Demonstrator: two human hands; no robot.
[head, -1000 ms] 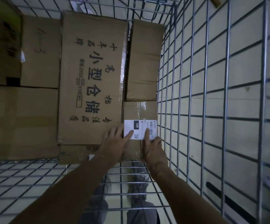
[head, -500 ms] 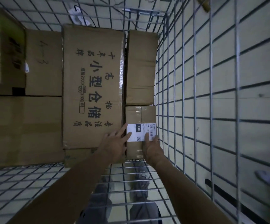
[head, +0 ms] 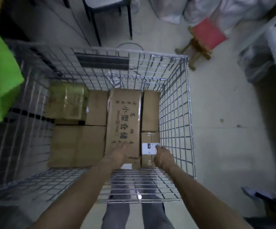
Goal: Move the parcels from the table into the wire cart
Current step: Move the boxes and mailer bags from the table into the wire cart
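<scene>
I look straight down into the wire cart, which holds several cardboard parcels. A small brown parcel with a white label lies at the cart's near right corner, beside a long box with printed characters. My left hand hovers over the near end of the long box with relaxed fingers and holds nothing. My right hand is over the small parcel, fingertips at the label's right edge, gripping nothing. Whether either hand touches the cardboard is unclear.
More boxes fill the cart: a large one at near left, a tape-wrapped one at far left, another at far right. Outside are a red stool, a green bag, grey sacks and chair legs.
The view has pulled up and back, so the whole cart shows. My left hand slid off the label onto the long box. My right hand eased back toward the label's right edge.
</scene>
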